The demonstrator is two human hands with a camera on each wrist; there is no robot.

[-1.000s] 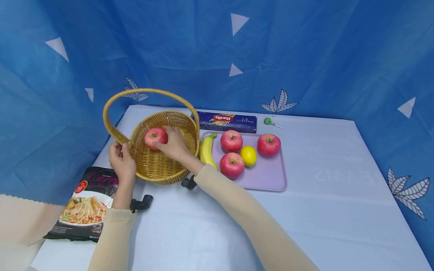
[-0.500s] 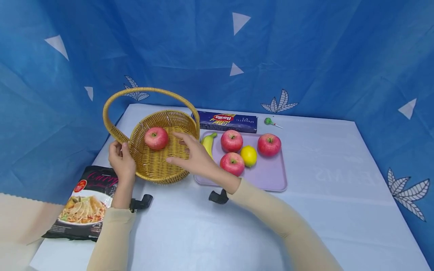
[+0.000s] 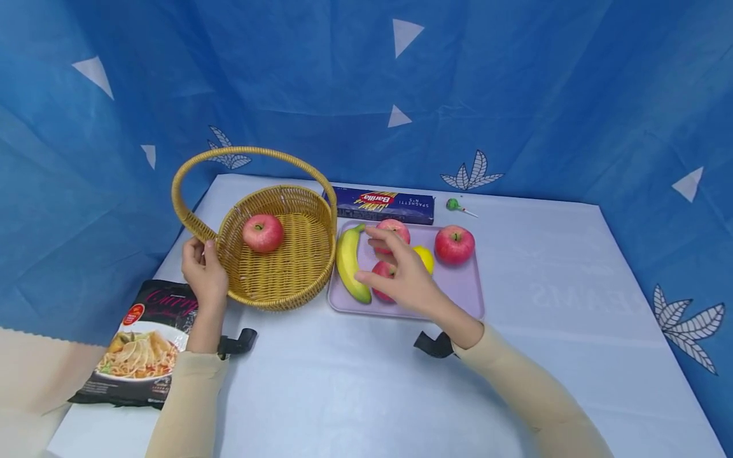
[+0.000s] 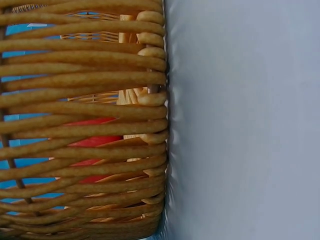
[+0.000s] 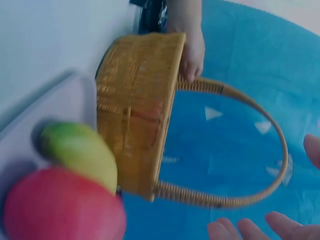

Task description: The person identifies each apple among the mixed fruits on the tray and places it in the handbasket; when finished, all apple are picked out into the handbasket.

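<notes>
Left hand [image 3: 202, 272] grips the wicker basket [image 3: 298, 280] at its left rim, mid-left of frame; one apple [image 3: 263, 233] already inside. Right hand [image 3: 403, 275] open, fingers spread, holding nothing, hovering over the near apple [image 3: 382, 272] on the lilac tray [image 3: 458, 299], frame centre. Step looks like the reach; next needs fingers closing round that apple, clear of banana [image 3: 348, 264] and lemon [image 3: 425, 256].

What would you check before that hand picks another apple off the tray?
1. Right hand empty, fingers loose: ok.
2. Left hand steadying the basket: ok.
3. Room in basket beside the one apple there: ok.
4. Near apple within reach under the right hand: ok.
5. Banana lying clear of that apple: cannot tell.
6. Tray flat on the table: ok.
</notes>
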